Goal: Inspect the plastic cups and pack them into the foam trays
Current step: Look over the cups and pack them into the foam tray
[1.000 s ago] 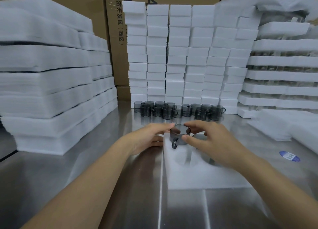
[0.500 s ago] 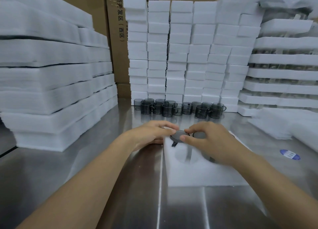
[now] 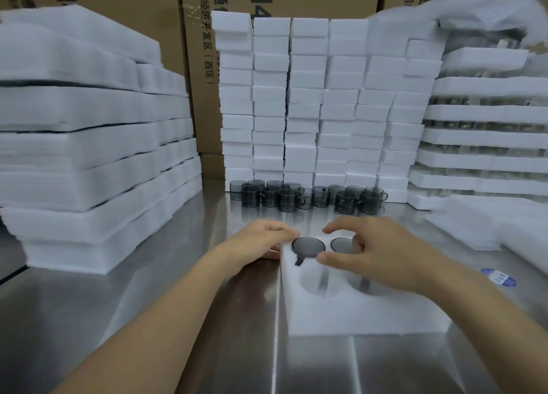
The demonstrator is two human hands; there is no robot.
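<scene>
Foam tray (image 3: 364,313) is lying on the steel table (image 3: 178,319); two dark cups are sitting sunk in its far holes, L cup (image 3: 308,247) w/ handle pointing toward the person, R cup (image 3: 341,245) partly hidden; the two near holes are gaping. L hand (image 3: 258,239) is holding the tray's far-left corner, fingers curled over it. R hand (image 3: 382,254) is hovering over the R cup, fingers spread, gripping nothing; thumb tip just beside the L cup's rim. Loose cups (image 3: 296,195) are waiting in a row by the foam stacks (image 3: 311,97).
</scene>
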